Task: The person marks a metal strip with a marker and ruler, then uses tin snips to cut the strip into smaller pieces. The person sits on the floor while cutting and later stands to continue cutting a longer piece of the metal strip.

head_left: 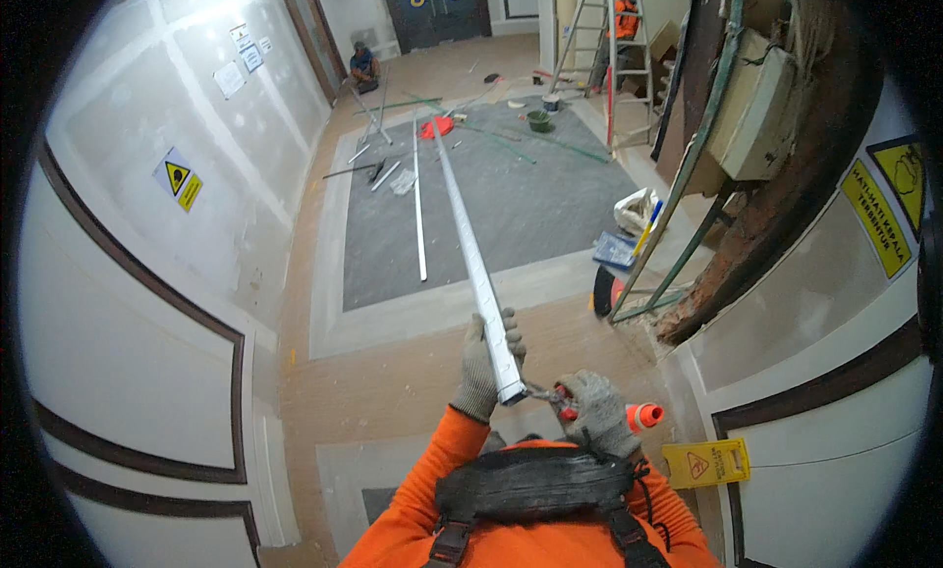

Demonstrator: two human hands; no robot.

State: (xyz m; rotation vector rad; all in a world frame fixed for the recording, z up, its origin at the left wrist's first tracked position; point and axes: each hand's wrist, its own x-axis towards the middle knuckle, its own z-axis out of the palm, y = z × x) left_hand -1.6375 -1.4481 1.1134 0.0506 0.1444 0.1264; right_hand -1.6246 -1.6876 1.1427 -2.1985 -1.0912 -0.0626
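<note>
The grey-gloved left hand [481, 367] clenches the long silvery metal channel [470, 236] near its end, where the right hand [596, 411] closes red-handled snips [550, 398], the cut apparently just begun

Both hands wear grey knitted work gloves, the left hand [484, 367] and the right hand [597, 411] alike. The sleeves [432, 480] are bright orange. A black harness [530, 485] with webbing straps and buckles crosses the chest.
</note>
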